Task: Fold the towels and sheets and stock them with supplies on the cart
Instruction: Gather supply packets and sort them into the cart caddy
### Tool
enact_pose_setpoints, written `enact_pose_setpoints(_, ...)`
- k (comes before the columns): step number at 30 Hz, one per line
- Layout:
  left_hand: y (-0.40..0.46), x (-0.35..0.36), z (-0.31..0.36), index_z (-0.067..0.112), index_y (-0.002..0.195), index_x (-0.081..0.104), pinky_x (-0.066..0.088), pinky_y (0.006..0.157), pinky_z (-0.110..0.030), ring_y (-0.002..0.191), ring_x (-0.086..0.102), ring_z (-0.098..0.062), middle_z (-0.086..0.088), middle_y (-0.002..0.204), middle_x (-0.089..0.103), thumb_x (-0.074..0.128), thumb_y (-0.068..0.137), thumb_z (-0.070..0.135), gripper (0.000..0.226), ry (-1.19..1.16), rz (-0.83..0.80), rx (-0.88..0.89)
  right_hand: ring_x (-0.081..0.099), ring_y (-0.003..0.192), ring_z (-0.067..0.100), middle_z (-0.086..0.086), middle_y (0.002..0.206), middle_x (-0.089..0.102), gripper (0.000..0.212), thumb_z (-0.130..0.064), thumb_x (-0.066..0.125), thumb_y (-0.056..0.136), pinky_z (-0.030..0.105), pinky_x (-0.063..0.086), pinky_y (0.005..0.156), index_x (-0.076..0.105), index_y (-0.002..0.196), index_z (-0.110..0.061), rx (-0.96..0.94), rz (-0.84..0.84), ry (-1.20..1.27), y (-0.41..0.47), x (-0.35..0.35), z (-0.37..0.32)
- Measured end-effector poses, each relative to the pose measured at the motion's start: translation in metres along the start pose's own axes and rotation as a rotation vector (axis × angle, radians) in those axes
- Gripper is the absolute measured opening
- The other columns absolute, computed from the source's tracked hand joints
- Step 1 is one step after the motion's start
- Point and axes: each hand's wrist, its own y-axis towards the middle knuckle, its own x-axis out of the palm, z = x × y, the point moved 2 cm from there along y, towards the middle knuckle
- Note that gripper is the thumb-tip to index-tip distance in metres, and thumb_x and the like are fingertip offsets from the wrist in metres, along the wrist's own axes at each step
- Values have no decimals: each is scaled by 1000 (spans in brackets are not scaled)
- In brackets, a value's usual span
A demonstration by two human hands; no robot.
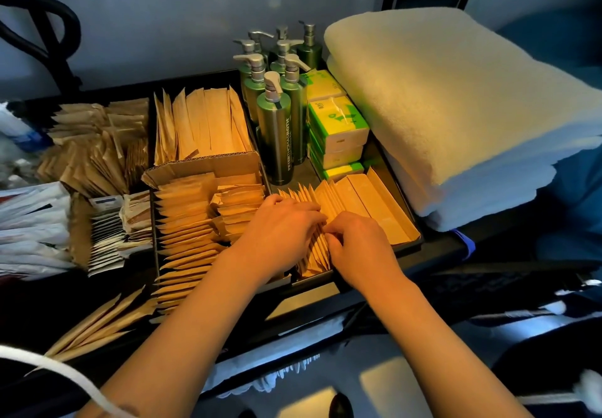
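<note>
Pressing together from both sides, the left hand (280, 225) and right hand (355, 241), fingers curled, pinch a row of upright brown paper sachets (317, 248) in the black cart tray's (407, 248) front-right compartment, folded white towels (456, 108) stacked at the right edge.

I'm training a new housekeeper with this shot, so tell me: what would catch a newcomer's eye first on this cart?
Probably the two hands at the centre front: the left hand and right hand meet over a row of brown paper packets standing on edge in the tray's near right compartment. Behind them stands a cluster of green pump bottles, and on the right a thick stack of folded white towels dominates that side of the cart.
</note>
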Motion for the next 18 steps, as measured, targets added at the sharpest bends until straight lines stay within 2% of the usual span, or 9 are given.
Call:
enact_pose_setpoints(7,0,-4,0,41,141,56,29,114,-43,139,45,-15,15,153,48,51,103,28,40,25,-67,35,65,97,14,-4,112,72,23,-27,65,99,23,46,77,76,119,-24,-27,-39,-52,3,-7,0)
enact_pose_setpoints(11,-16,-31,-3,30,133,66,39,112,-38,130,54,-14,9,136,65,58,100,21,36,-106,102,38,64,93,11,-7,112,68,24,-29,68,97,32,58,78,74,120,-26,-109,37,-31,4,-24,-16)
enact_pose_setpoints(14,-36,-48,-20,31,132,67,39,115,-39,130,52,-13,10,135,65,58,100,23,34,-113,162,-39,61,92,7,-9,113,68,24,-30,70,95,27,55,82,76,118,-27,-176,62,30,11,-31,-42)
enact_pose_setpoints(18,-70,-61,-48,32,136,64,36,118,-40,133,48,-11,11,139,61,55,101,26,36,-104,168,-119,59,94,7,-9,110,68,22,-27,71,94,26,51,85,77,115,-26,-263,9,80,20,-22,-87)
